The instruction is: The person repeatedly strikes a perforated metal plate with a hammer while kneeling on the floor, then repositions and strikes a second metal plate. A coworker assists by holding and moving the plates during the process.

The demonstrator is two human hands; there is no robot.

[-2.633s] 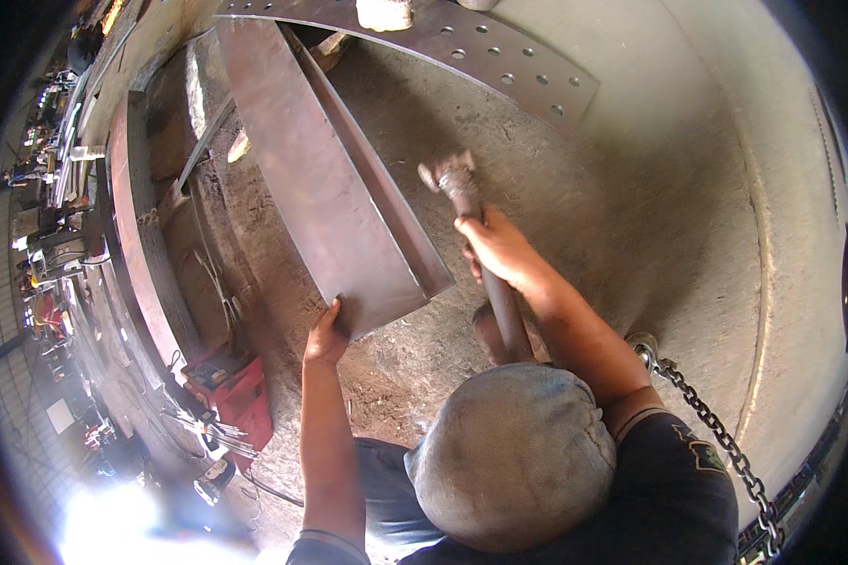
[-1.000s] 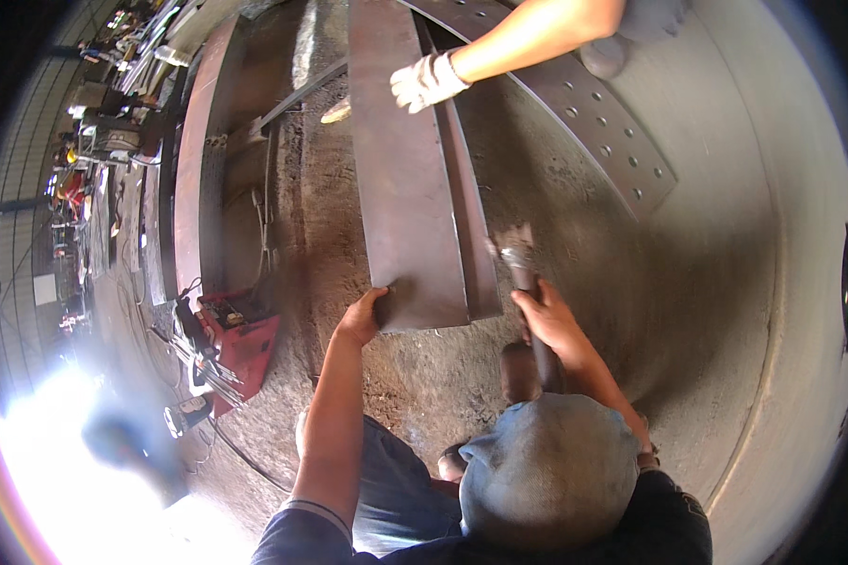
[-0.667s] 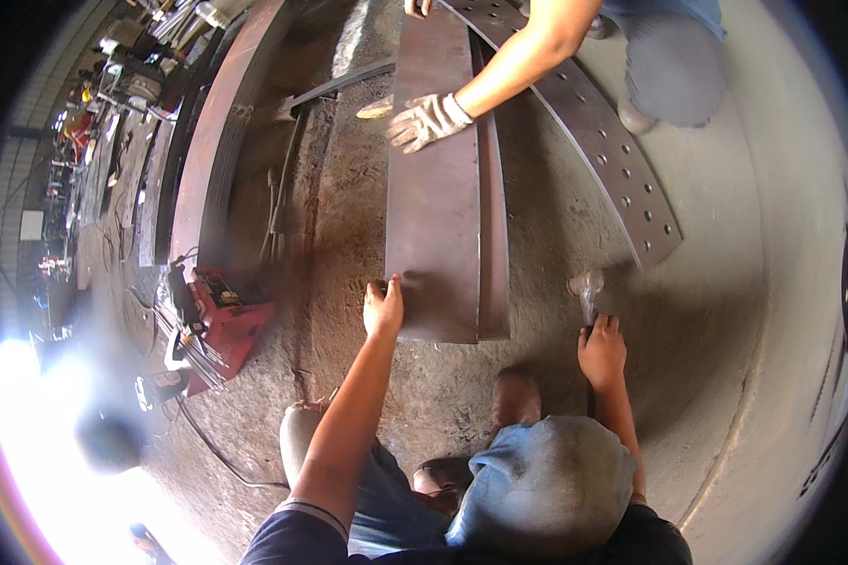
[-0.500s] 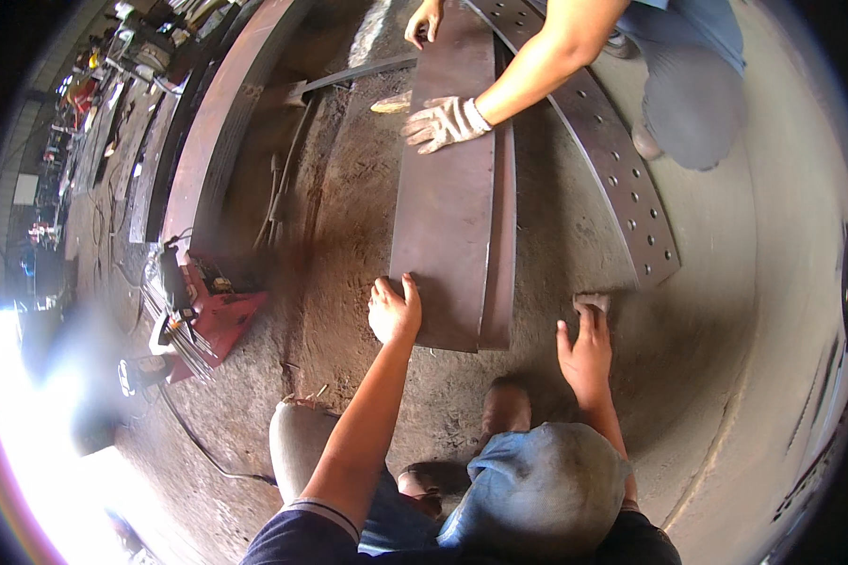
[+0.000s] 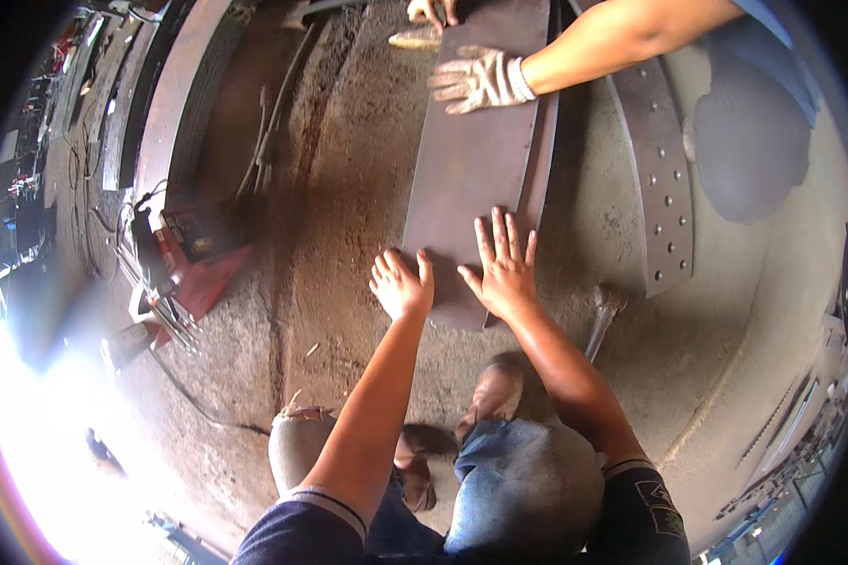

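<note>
Steel plate (image 5: 471, 179): brown, lengthwise, near end between the person's two hands; a second metal strip (image 5: 540, 179) shows along its right side.
Left hand (image 5: 403, 285): at the plate's near left edge, thumb against it, fingers close together (whether they clamp it cannot be told).
Right hand (image 5: 506, 275): laid on the plate's near end, fingers spread apart.
Co-worker's gloved hand (image 5: 481, 79): flat on the plate farther up, fingers slightly apart.
Co-worker's bare hand (image 5: 432, 11): at the left edge (partly cut off above).
Hammer (image 5: 601, 325): on the floor (image 5: 349, 169), right of the right forearm.
Perforated plate (image 5: 657, 160): right of the steel plate, well apart.
</note>
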